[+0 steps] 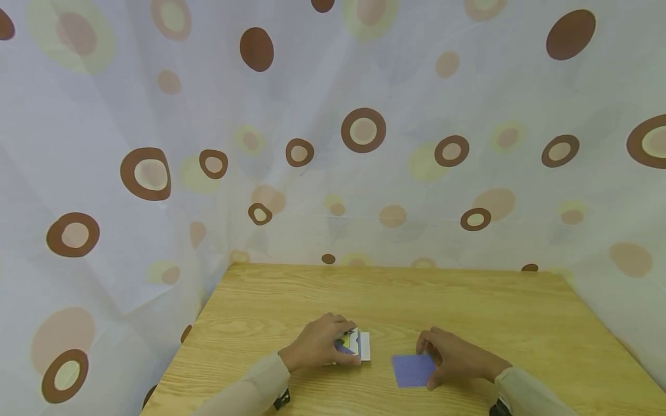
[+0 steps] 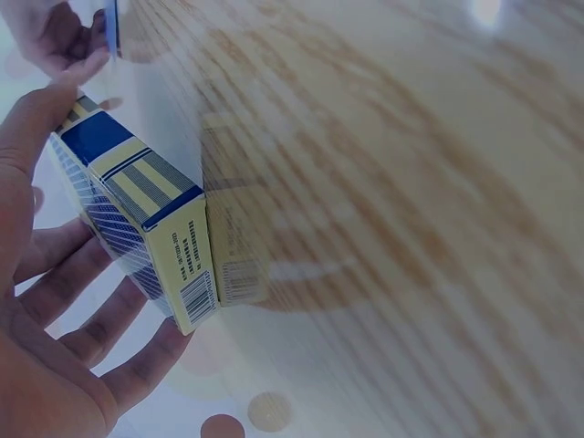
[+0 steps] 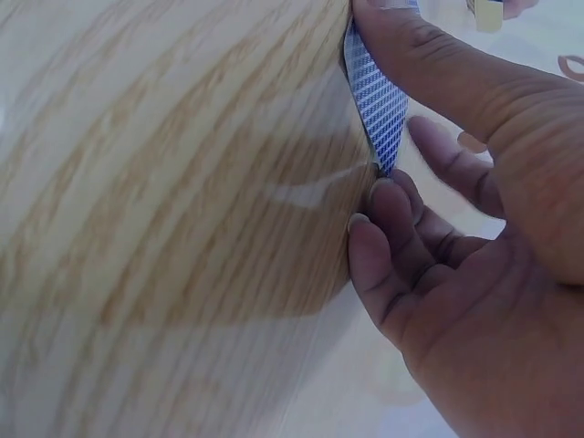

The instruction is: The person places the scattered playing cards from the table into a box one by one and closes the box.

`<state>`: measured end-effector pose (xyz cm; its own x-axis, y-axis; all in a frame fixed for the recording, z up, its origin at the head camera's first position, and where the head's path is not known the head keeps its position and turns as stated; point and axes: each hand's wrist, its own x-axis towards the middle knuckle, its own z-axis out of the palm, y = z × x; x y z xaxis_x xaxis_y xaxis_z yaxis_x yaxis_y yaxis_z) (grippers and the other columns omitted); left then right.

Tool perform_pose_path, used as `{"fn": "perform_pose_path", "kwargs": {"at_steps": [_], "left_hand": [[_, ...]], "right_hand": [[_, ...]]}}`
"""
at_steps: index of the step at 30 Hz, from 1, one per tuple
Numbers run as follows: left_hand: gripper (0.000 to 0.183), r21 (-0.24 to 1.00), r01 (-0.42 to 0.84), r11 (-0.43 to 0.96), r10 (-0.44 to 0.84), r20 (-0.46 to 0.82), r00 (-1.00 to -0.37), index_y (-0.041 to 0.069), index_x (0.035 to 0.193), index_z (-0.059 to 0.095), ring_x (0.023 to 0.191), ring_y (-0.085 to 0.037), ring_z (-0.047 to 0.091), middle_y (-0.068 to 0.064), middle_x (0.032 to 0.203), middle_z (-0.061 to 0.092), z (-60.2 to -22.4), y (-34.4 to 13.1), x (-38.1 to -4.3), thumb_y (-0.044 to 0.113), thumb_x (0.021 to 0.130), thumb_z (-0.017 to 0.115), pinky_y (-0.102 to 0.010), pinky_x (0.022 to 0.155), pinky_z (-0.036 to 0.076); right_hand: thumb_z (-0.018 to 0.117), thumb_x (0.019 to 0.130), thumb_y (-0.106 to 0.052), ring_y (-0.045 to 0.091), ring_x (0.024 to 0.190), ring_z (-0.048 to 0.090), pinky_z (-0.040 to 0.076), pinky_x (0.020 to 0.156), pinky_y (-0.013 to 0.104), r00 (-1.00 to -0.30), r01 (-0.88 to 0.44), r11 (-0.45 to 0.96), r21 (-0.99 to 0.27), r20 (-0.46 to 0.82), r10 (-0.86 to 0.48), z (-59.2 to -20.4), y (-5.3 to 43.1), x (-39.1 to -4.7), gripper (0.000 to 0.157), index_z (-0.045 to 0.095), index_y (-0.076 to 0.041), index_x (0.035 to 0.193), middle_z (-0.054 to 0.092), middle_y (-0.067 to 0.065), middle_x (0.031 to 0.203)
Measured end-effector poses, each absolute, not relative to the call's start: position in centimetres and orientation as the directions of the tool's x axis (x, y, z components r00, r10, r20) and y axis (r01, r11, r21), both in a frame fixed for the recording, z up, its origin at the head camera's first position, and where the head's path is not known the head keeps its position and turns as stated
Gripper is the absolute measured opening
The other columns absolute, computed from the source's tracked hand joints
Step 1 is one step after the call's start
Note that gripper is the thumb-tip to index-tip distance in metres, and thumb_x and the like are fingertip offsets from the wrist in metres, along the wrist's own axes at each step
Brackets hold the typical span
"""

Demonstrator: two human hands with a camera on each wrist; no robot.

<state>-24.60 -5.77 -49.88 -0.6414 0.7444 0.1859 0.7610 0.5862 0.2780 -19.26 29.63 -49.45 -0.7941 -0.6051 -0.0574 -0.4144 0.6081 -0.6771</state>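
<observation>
My left hand (image 1: pixel 322 345) grips a playing-card box (image 1: pixel 354 342) lying on the table, thumb along the near side and fingers over the far side. A white flap (image 1: pixel 365 346) sticks out from the box's right end. Up close in the left wrist view, the box (image 2: pixel 155 205) is cream and blue, with a barcode on its end. To the right, my right hand (image 1: pixel 458 357) pinches a blue-backed playing card (image 1: pixel 412 371) by its right part, thumb at the near edge and fingers at the far edge. Whether it is one card or a thin stack, I cannot tell.
The wooden table (image 1: pixel 416 294) reaches back to a pale curtain (image 1: pixel 312 86) with brown and yellow circles, which hangs behind it and along both sides. A gap of bare wood lies between the box and the card.
</observation>
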Motion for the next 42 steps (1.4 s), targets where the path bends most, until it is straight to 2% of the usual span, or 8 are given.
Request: {"fn": "perform_pose_path", "kwargs": {"at_steps": [6,10,14,17,22,28,36,42], "left_hand": [[0.077,0.282,0.757,0.59,0.741,0.183,-0.646,0.014,0.139,0.064,0.109,-0.014,0.06,-0.001,0.131,0.066,-49.8,-5.8,-24.4,0.067,0.084,0.073,-0.022,0.079,0.051],[0.076,0.285,0.757,0.588,0.741,0.184,-0.645,0.013,0.139,0.065,0.108,-0.013,0.06,-0.001,0.131,0.066,-49.8,-5.8,-24.4,0.066,0.084,0.074,-0.021,0.077,0.05],[0.077,0.286,0.756,0.589,0.741,0.183,-0.646,0.013,0.139,0.065,0.106,-0.012,0.059,0.0,0.131,0.066,-49.8,-5.8,-24.4,0.066,0.084,0.074,-0.02,0.076,0.049],[0.077,0.28,0.757,0.591,0.741,0.183,-0.646,0.013,0.139,0.065,0.105,-0.011,0.058,-0.001,0.131,0.066,-49.8,-5.8,-24.4,0.067,0.084,0.074,-0.019,0.075,0.049],[0.078,0.278,0.753,0.596,0.739,0.177,-0.65,0.013,0.139,0.064,0.104,-0.011,0.058,-0.001,0.131,0.066,-49.7,-5.7,-24.5,0.068,0.084,0.073,-0.02,0.076,0.049],[0.08,0.28,0.74,0.612,0.732,0.154,-0.664,0.013,0.14,0.064,0.104,-0.01,0.057,0.0,0.131,0.066,-49.7,-5.6,-24.5,0.069,0.084,0.072,-0.021,0.077,0.049],[0.08,0.284,0.734,0.617,0.728,0.148,-0.669,0.014,0.14,0.064,0.104,-0.009,0.057,0.001,0.131,0.065,-49.7,-5.6,-24.5,0.069,0.084,0.072,-0.021,0.076,0.048],[0.08,0.285,0.731,0.62,0.724,0.15,-0.673,0.014,0.141,0.064,0.105,-0.01,0.056,0.001,0.131,0.065,-49.7,-5.6,-24.5,0.07,0.083,0.072,-0.021,0.077,0.048]], "right_hand": [[0.093,0.075,-0.035,0.016,0.094,0.051,0.047,0.078,0.027,-0.802,-0.434,0.622,-0.651,-0.034,-0.596,-49.7,29.8,-19.2,0.055,0.057,-0.015,0.112,0.051,0.002,0.106],[0.093,0.077,-0.033,0.013,0.093,0.055,0.049,0.076,0.027,-0.819,-0.438,0.615,-0.656,0.009,-0.574,-49.7,29.9,-19.3,0.054,0.057,-0.015,0.113,0.057,-0.001,0.107],[0.091,0.08,-0.029,0.012,0.092,0.056,0.048,0.073,0.028,-0.822,-0.445,0.605,-0.661,0.034,-0.568,-49.7,30.0,-19.4,0.054,0.059,-0.011,0.119,0.06,-0.001,0.108],[0.088,0.083,-0.028,0.01,0.087,0.053,0.047,0.07,0.026,-0.814,-0.478,0.616,-0.626,0.051,-0.579,-49.8,29.9,-19.5,0.055,0.063,-0.005,0.127,0.058,-0.001,0.105],[0.083,0.088,-0.032,0.006,0.079,0.045,0.043,0.064,0.023,-0.809,-0.478,0.62,-0.622,0.038,-0.586,-50.1,29.9,-19.5,0.068,0.058,0.005,0.14,0.047,0.001,0.098],[0.087,0.082,-0.041,0.005,0.081,0.044,0.044,0.066,0.022,-0.784,-0.473,0.562,-0.678,0.033,-0.62,-50.6,30.2,-19.2,0.091,0.049,0.012,0.145,0.043,0.004,0.1],[0.084,0.087,-0.041,0.005,0.082,0.045,0.044,0.066,0.022,-0.777,-0.519,0.577,-0.631,0.066,-0.626,-50.7,30.3,-19.3,0.078,0.056,0.006,0.142,0.045,0.002,0.103],[0.083,0.085,-0.046,0.009,0.092,0.049,0.046,0.074,0.025,-0.803,-0.516,0.64,-0.568,0.062,-0.593,-50.4,30.4,-19.5,0.074,0.06,-0.002,0.14,0.05,-0.001,0.111]]}}
